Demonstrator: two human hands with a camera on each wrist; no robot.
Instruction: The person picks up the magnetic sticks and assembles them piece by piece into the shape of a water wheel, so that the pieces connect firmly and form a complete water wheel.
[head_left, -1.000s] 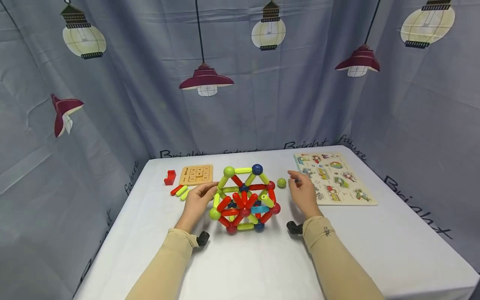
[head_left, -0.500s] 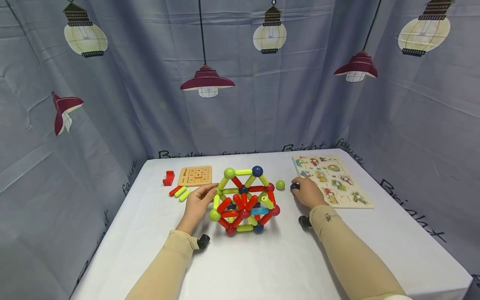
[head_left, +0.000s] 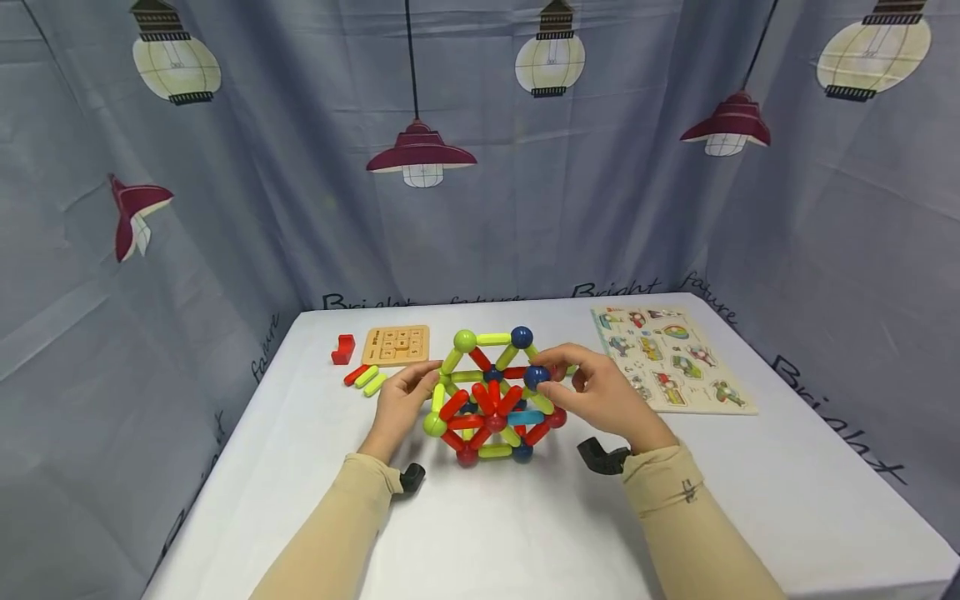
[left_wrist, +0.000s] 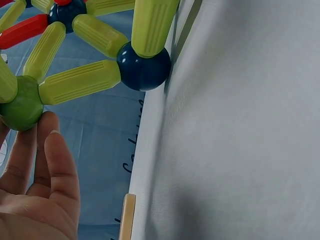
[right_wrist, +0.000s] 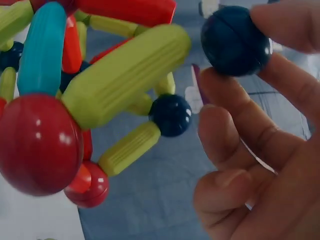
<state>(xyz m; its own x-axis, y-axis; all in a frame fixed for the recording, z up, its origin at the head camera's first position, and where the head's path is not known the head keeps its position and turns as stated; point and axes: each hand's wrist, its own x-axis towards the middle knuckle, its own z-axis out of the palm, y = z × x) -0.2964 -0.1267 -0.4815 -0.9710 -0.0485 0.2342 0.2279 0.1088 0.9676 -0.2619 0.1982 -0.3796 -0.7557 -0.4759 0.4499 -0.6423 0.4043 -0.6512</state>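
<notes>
A ball-and-stick magnetic structure [head_left: 496, 422] in red, yellow-green, blue and dark blue stands on the table. At its left side my left hand [head_left: 398, 408] holds a green ball [left_wrist: 22, 105]; thumb and fingertips meet there, partly out of frame in the left wrist view. My right hand [head_left: 603, 392] pinches a loose dark blue ball [right_wrist: 235, 41] between thumb and fingers, on the structure's right side. Just apart from that ball is the free end of a yellow-green stick [right_wrist: 130, 75], which juts from a large red ball [right_wrist: 40, 145]. The other right fingers are curled.
Loose red and yellow-green sticks [head_left: 367, 377] lie at the left, near a red block [head_left: 342, 350] and a wooden number board [head_left: 397, 345]. A picture puzzle board [head_left: 675, 358] lies at the right. Another green ball [head_left: 572, 370] is mostly hidden behind my right hand.
My right hand reached right, took the dark blue ball from beside the picture board, and carried it left to the structure. My left hand has stayed on the structure.
</notes>
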